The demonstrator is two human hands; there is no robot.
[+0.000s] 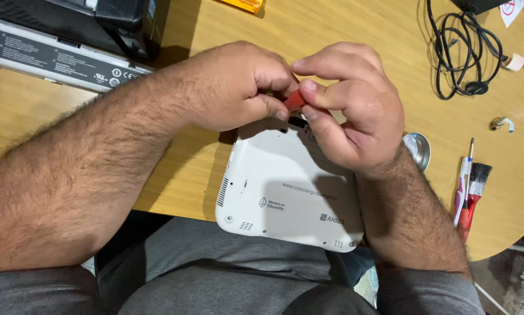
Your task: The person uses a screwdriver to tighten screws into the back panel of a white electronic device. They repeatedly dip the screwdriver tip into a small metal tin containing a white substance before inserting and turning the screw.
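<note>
You have one white laptop (285,192) lying bottom-up on the table (343,35), its near edge hanging over the table's edge above your lap, its far edge under your hands. Its long axis runs roughly left to right, tilted a little so the right end sits nearer you. One small red tool (295,100) shows between your hands; only a short piece is visible, slanting down-left toward the laptop's far edge. Your left hand (238,87) is clenched, thumb and fingers pinching the tool's lower end. Your right hand (355,111) grips its upper end between thumb and forefinger, the other fingers curled over the laptop's edge. To your right lie one screwdriver (464,181) and one brush (475,189), side by side, both pointing away from you. One round metal dish (420,149) sits just beside your right wrist. One black cable (463,55) coils at the far right.
</note>
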